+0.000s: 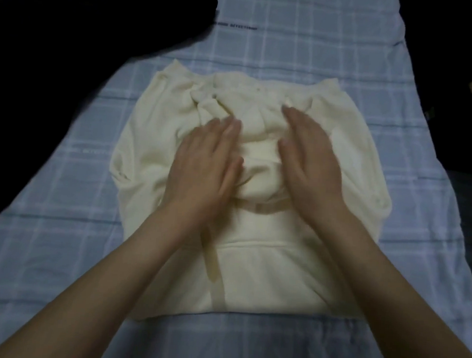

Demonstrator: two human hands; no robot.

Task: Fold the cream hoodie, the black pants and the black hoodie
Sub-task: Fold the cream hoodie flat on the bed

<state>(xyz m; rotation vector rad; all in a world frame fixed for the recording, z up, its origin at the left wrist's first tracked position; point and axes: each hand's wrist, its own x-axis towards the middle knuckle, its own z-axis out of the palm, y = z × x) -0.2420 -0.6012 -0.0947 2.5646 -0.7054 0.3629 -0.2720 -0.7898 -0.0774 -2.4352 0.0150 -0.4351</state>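
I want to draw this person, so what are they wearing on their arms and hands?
Nothing that shows. The left hand and right hand are bare: no gloves, rings or watch visible, though the picture is a bit blurry. The left forearm and right forearm are bare too, no sleeves in view.

Hoodie (254,266) lies centred on the sheet (56,250), pocket end nearest the person. Left hand (202,162) and right hand (311,167) rest flat on its middle, side by side, apart. Another garment (101,15) sits far-left behind it, not touching.
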